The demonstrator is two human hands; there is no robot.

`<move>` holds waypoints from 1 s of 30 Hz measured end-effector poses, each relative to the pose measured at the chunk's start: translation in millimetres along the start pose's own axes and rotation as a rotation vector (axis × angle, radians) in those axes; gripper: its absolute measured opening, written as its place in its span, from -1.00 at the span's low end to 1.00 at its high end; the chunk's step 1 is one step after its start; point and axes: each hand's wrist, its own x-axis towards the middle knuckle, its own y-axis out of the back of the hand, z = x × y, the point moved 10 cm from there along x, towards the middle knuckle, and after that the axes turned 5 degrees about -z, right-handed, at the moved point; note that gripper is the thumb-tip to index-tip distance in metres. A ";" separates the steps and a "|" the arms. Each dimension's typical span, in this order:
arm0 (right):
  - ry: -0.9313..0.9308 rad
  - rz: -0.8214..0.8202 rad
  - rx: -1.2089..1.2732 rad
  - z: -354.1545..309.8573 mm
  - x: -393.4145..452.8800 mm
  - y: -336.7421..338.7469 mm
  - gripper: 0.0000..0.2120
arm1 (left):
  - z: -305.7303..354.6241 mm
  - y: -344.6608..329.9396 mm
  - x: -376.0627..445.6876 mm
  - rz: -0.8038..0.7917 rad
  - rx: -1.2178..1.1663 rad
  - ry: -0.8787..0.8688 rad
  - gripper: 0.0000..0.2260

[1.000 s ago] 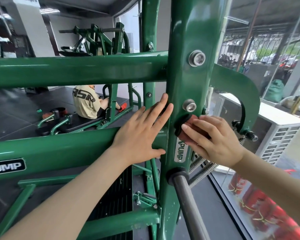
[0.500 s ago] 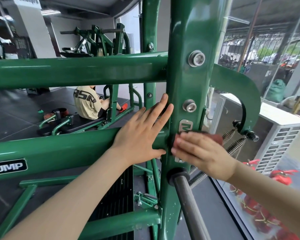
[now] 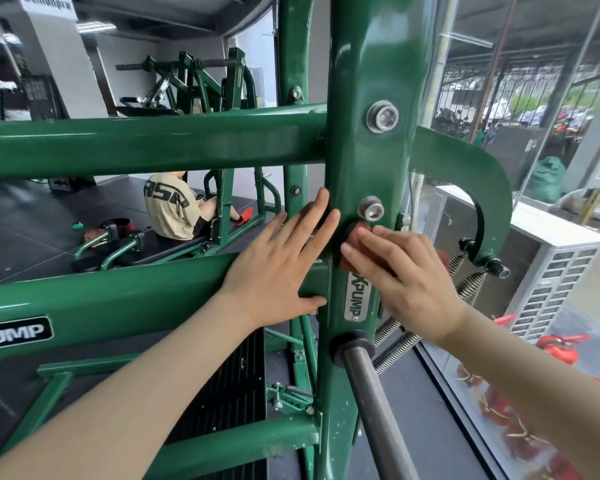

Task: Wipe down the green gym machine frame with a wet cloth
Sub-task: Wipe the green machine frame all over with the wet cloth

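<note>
- Pressing the red cloth (image 3: 352, 242) on the front face of the green upright post (image 3: 368, 161), my right hand (image 3: 406, 278) works just under the lower bolt (image 3: 370, 208).
- My right fingers (image 3: 368, 256) lie nearly straight and close together, flat on the cloth; they push it, they do not pinch it. Most of the cloth is hidden under the hand, so I cannot tell how it is folded.
- My left hand (image 3: 281, 268) lies flat where the lower crossbar (image 3: 118, 299) joins the post, fingers spread wide and pointing to about 1 o'clock, holding nothing. I judge it only steadies me.
- The long axis of the post runs from 12 to 6 o'clock. The cloth is at about 11 o'clock from my right wrist, and the right hand is the nearer one to the unwiped face.
- The silver name badge (image 3: 357, 296) is just below the cloth, at 6 o'clock from it, and the grey bar (image 3: 371, 407) comes out of the post further down.
- The next stroke, as I judge it, should follow the post axis up or down, going around the bolt head above.
- One risk I see: the cloth may catch on the bolt or on the badge edge.
</note>
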 end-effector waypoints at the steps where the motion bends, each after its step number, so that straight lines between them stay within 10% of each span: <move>1: -0.024 0.018 -0.007 0.8 0.2 1.7 -0.59 | 0.6 -0.7 -0.4 -0.003 0.006 -0.002 0.18; 6: 0.212 -0.180 -0.016 -36.4 -29.5 -24.7 -0.61 | 4.7 -6.5 -5.6 0.002 0.037 0.000 0.12; 10: -0.105 0.009 0.059 14.9 -6.2 4.5 -0.59 | 7.1 -7.6 -9.6 0.005 0.100 0.029 0.02; 17: 0.130 -0.233 0.123 -25.8 -65.7 -37.7 -0.56 | 33.8 -30.1 -38.6 -0.015 0.138 0.029 -0.10; 22: -0.200 0.014 0.105 17.0 -45.8 -5.3 -0.47 | 35.1 -30.8 -38.9 -0.006 0.132 0.055 -0.11; 27: -0.025 -0.314 0.235 -33.9 -97.7 -52.0 -0.54 | 38.0 -30.3 -40.9 0.020 0.093 0.100 -0.10; 30: -0.218 -0.206 0.241 -7.1 -79.8 -31.0 -0.51 | 43.8 -28.4 -40.2 0.043 0.039 0.180 -0.10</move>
